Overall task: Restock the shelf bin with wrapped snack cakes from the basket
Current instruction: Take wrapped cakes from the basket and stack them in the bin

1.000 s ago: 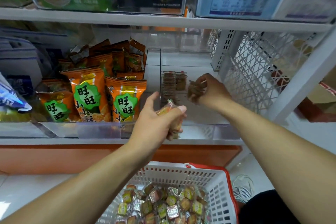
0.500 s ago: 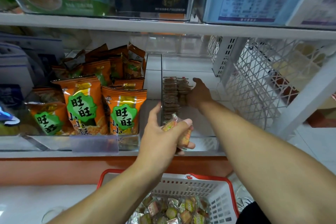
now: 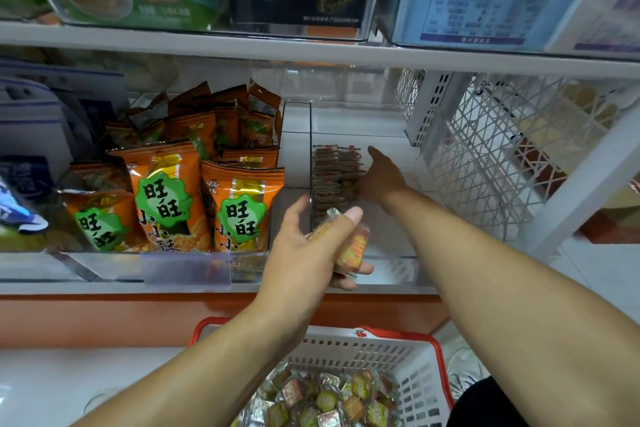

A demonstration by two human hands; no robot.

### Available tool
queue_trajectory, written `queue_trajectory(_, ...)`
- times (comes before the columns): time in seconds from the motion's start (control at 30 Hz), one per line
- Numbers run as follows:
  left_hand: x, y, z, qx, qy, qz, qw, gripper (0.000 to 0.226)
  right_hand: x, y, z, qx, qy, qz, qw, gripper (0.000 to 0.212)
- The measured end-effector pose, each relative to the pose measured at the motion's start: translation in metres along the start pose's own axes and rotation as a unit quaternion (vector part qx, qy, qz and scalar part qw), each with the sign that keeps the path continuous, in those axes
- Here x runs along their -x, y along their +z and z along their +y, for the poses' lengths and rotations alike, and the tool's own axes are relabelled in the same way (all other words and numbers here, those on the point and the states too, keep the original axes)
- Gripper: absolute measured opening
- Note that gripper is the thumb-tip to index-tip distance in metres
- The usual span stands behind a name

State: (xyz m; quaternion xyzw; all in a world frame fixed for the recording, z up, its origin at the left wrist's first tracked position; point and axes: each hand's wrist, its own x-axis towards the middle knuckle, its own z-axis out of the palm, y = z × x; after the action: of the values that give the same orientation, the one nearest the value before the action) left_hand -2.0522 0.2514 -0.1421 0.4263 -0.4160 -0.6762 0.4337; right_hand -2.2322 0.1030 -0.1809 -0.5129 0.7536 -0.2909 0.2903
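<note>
A clear shelf bin (image 3: 391,255) sits on the middle shelf, with a row of wrapped snack cakes (image 3: 334,177) stacked along its left wall. My right hand (image 3: 379,180) reaches deep into the bin and touches the right side of that row. Whether its fingers hold a cake is hidden. My left hand (image 3: 311,250) hovers at the bin's front and grips a few wrapped snack cakes (image 3: 353,248). Below, a white basket (image 3: 412,385) with a red rim holds several loose wrapped cakes (image 3: 325,399).
Orange snack bags (image 3: 162,198) fill the clear bin to the left. A white lattice side panel (image 3: 485,156) closes the shelf on the right. The upper shelf (image 3: 311,48) with boxed goods hangs low overhead. An orange base strip runs under the shelf.
My right hand went from holding a cake above the bin to reaching deep inside against the stacked row. My left hand stayed near the bin's front with its cakes. The view dropped slightly.
</note>
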Motion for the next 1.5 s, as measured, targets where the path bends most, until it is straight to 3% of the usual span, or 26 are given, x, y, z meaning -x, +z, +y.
queue_trajectory(0.1,0.006,-0.002,0.006,0.035,-0.014,0.022,0.999,0.063,0.010,-0.014,-0.006,0.035,-0.038,0.028,0.998,0.077)
queue_trajectory(0.23,0.015,-0.009,0.015,0.118,-0.032,0.044,0.991,0.027,0.051,-0.034,-0.029,-0.031,-0.182,0.135,0.974,0.029)
queue_trajectory(0.3,0.020,-0.013,0.020,0.145,-0.029,0.049,0.988,0.027,0.083,-0.038,-0.042,-0.106,-0.238,0.083,0.962,0.016)
queue_trajectory(0.4,0.024,-0.016,0.026,0.161,-0.029,0.048,0.985,0.035,0.139,-0.041,-0.044,-0.132,-0.284,-0.110,0.943,0.033)
queue_trajectory(0.47,0.026,-0.018,0.027,0.161,-0.033,0.052,0.985,0.037,0.161,-0.042,-0.036,-0.078,-0.304,-0.166,0.935,0.038)
queue_trajectory(0.53,0.028,-0.020,0.028,0.164,-0.040,0.053,0.984,0.036,0.168,-0.041,-0.029,-0.046,-0.307,-0.162,0.937,0.037)
queue_trajectory(0.63,0.032,-0.021,0.029,0.180,-0.054,0.061,0.980,0.032,0.171,-0.042,-0.028,-0.112,-0.283,-0.114,0.946,0.030)
queue_trajectory(0.73,0.036,-0.022,0.030,0.197,-0.068,0.048,0.977,0.036,0.173,-0.045,-0.026,-0.169,-0.319,-0.051,0.931,0.036)
queue_trajectory(0.87,0.036,-0.017,0.031,0.205,-0.068,0.025,0.976,0.045,0.182,-0.037,-0.029,-0.087,-0.344,0.016,0.935,0.043)
queue_trajectory(1.07,0.036,-0.019,0.035,0.244,-0.070,0.034,0.967,0.043,0.197,-0.029,-0.034,0.018,-0.407,-0.083,0.909,0.042)
queue_trajectory(1.23,0.038,-0.020,0.037,0.266,-0.089,0.025,0.960,0.046,0.199,-0.034,-0.033,0.033,-0.418,-0.093,0.903,0.032)
queue_trajectory(1.37,0.038,-0.019,0.031,0.254,-0.085,0.011,0.963,0.050,0.197,-0.032,-0.031,0.017,-0.335,-0.072,0.939,0.057)
queue_trajectory(1.43,0.036,-0.019,0.028,0.237,-0.072,0.011,0.969,0.049,0.195,-0.032,-0.031,0.016,-0.282,-0.100,0.954,0.069)
queue_trajectory(1.5,0.036,-0.020,0.027,0.221,-0.067,0.011,0.973,0.052,0.193,-0.033,-0.032,0.022,-0.275,-0.156,0.949,0.055)
